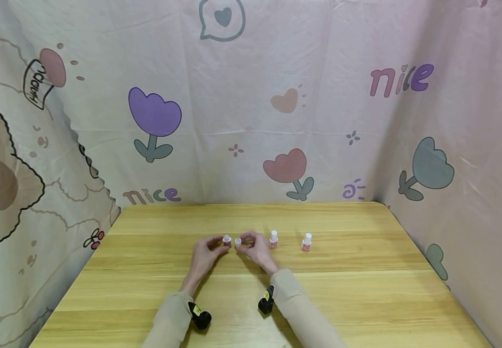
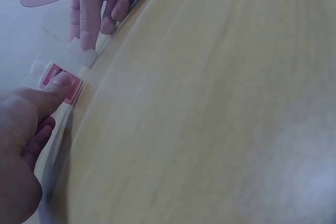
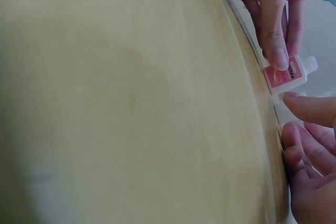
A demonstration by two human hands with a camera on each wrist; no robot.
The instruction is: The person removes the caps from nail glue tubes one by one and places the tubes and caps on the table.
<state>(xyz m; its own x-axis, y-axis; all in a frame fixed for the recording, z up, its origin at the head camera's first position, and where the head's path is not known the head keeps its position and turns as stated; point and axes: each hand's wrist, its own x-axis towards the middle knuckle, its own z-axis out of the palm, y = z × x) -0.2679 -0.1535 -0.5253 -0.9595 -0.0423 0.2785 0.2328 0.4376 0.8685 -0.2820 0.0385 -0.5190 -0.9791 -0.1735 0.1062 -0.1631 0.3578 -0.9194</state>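
My left hand [image 1: 204,253] pinches a small white bottle [image 1: 227,241] with a red label between thumb and fingers. Its bare neck points up, without a cap, and its base is at the wooden tabletop. In the left wrist view the thumb presses on the label of this bottle [image 2: 51,75]. Just to the right, my right hand [image 1: 256,249] pinches a white bottle cap [image 1: 238,241] close to the table surface. A small gap separates cap and bottle. The right wrist view shows the cap [image 3: 285,113] partly hidden by the fingers.
Two more small bottles, a nearer one [image 1: 273,240] and a farther one [image 1: 306,242], stand upright with white caps to the right of my right hand. A patterned cloth [image 1: 233,169] hangs behind and beside the wooden table [image 1: 355,299].
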